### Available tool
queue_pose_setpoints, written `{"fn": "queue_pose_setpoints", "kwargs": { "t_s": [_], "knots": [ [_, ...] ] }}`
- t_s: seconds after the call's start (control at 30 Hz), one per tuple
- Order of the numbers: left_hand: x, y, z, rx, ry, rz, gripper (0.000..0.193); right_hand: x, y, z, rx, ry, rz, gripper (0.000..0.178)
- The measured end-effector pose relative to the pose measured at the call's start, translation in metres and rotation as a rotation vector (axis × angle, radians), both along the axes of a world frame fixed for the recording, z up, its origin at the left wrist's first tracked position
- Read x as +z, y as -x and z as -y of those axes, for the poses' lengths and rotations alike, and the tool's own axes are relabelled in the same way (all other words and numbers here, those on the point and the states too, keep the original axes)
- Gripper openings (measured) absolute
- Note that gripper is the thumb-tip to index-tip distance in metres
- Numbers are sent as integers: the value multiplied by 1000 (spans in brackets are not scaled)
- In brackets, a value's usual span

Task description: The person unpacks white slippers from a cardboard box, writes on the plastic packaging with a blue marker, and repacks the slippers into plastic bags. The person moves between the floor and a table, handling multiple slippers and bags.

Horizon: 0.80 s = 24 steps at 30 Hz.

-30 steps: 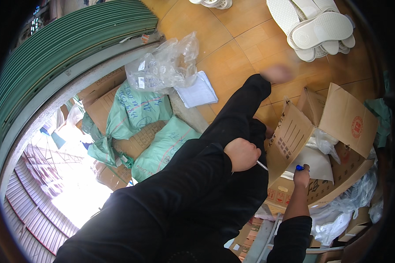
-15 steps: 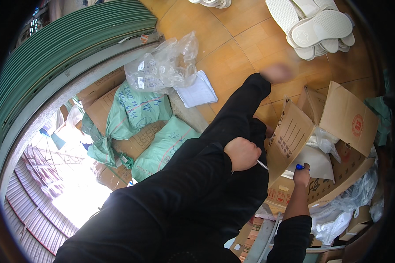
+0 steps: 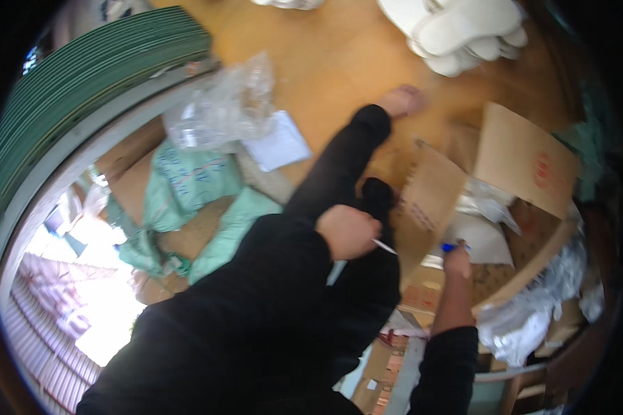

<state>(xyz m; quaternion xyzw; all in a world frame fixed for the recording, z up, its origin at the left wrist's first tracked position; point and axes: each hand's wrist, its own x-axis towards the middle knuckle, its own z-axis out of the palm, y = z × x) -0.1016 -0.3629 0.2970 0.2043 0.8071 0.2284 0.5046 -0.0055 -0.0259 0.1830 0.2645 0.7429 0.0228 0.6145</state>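
Note:
My left hand (image 3: 348, 233) is closed in a fist above my black-trousered leg, and a thin white rod (image 3: 385, 246) sticks out of it toward the right. The fist hides the rod's other end. Lower right, my right hand (image 3: 457, 260) is closed on a small blue object (image 3: 450, 247), perhaps a marker or its cap; its full shape is hidden. That hand is over an opened cardboard box (image 3: 429, 197) with its flaps raised. Inside the box lie a pale sheet (image 3: 479, 237) and clear plastic wrapping (image 3: 495, 209).
White soles (image 3: 464, 31) are piled on the tiled floor (image 3: 311, 69). To the left are green sacks (image 3: 187, 187), a clear plastic bag (image 3: 221, 111), white paper (image 3: 278, 142) and a green folding shutter (image 3: 104, 76). Crumpled plastic (image 3: 526, 325) lies beside the box. My bare foot (image 3: 403, 102) extends forward.
The whole view has shifted, so everything sits further left and slightly higher, and the picture is blurrier. Both hands keep their hold on the white rod and the blue object.

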Motion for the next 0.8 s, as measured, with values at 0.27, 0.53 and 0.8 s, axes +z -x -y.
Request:
{"fn": "queue_pose_setpoints", "kwargs": {
  "t_s": [0.27, 0.53, 0.8],
  "knots": [
    [4, 5, -11, -189, 150, -145, 26, -21, 29, -6, 172, 190, -87, 38],
    [8, 34, -107, -104, 13, 77, 12, -58, 7, -10, -483, 113, -720, 44],
    [-176, 48, -328, -391, -220, -394, 44, -92, -53, -20, -1725, -225, -1390, 32]
  ]
}}
